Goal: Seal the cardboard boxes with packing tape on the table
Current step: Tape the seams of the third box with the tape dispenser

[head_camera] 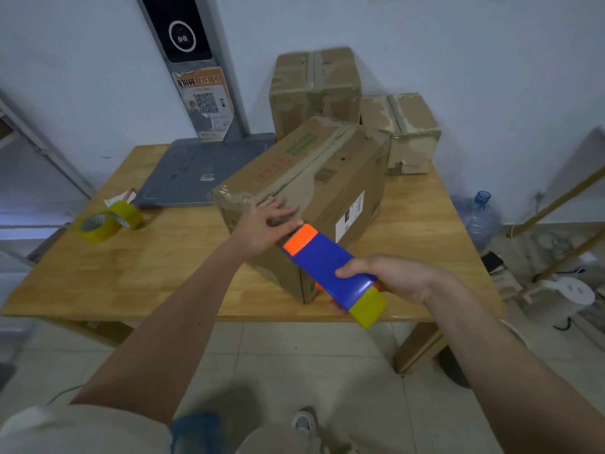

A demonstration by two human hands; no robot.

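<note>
Wooden table [157,267] against pale wall, tiled floor below. Large cardboard box [314,191] near the front edge, set askew, top seam partly taped. Left hand [265,224] flat on the box's near top corner — fingers straight, slightly spread, pressing down. Right hand [389,276] gripping tape dispenser [330,267], fingers and thumb curled round the blue body; orange nose touching the box beside left fingertips, yellow tape roll at the rear. Two smaller taped boxes [353,103] at the back by the wall. Two spare yellow tape rolls [109,221] at left — well apart from the box. Grey scale platform [193,168] behind.
</note>
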